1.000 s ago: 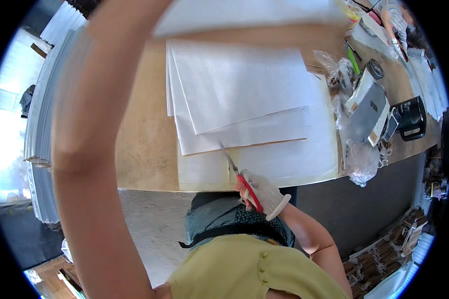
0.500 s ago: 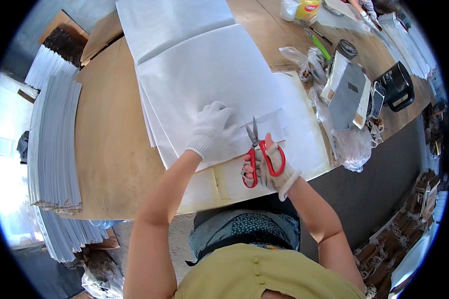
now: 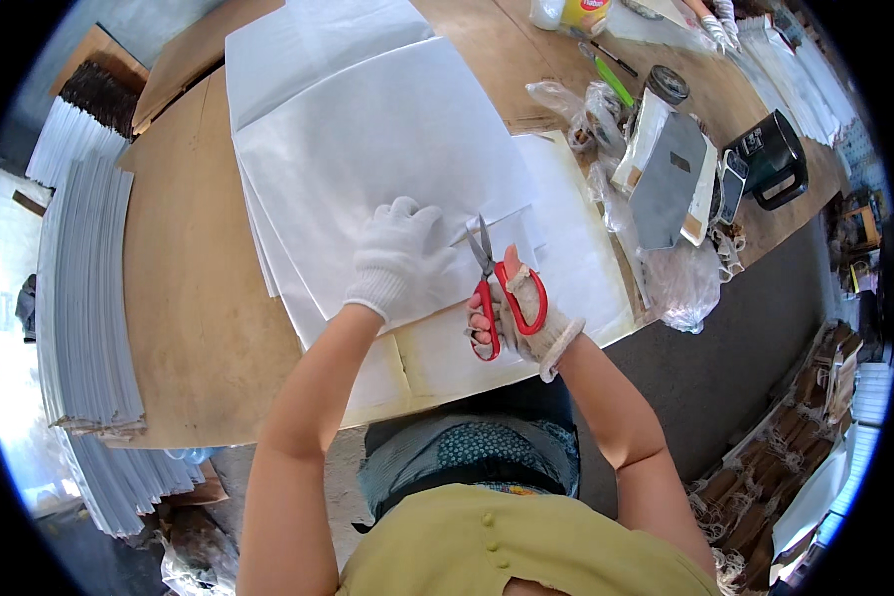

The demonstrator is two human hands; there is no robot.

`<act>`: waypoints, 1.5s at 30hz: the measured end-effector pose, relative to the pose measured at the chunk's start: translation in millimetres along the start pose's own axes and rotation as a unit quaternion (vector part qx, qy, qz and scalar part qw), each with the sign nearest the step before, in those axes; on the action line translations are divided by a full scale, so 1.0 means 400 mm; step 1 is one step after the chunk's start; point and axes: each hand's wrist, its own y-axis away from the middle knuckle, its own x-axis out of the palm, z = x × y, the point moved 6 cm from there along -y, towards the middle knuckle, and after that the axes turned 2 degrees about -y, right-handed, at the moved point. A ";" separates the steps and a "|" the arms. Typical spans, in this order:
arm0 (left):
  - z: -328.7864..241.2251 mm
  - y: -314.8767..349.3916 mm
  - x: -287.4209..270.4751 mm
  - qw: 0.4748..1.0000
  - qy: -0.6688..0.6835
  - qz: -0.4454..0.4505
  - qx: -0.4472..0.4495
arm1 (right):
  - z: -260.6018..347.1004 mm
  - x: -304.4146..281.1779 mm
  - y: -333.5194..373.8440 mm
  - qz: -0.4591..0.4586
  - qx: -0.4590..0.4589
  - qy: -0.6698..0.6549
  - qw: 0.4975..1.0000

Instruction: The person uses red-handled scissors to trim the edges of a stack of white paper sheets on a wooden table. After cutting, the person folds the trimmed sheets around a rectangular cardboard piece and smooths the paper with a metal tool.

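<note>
The big white paper [image 3: 387,159] on the bench [image 3: 179,298] is best held flat by the spread left hand [image 3: 399,260] while the red scissors [image 3: 497,288], gripped in the right hand [image 3: 521,318], are kept straight along the cut.

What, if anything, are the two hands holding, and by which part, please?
The right hand holds red-handled scissors by their handle loops. The left hand grips nothing; it presses flat on the white paper sheet.
</note>
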 end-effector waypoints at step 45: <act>0.066 -0.126 -0.541 0.944 -0.157 -0.259 0.129 | -0.175 0.163 0.090 0.056 -0.026 0.415 0.908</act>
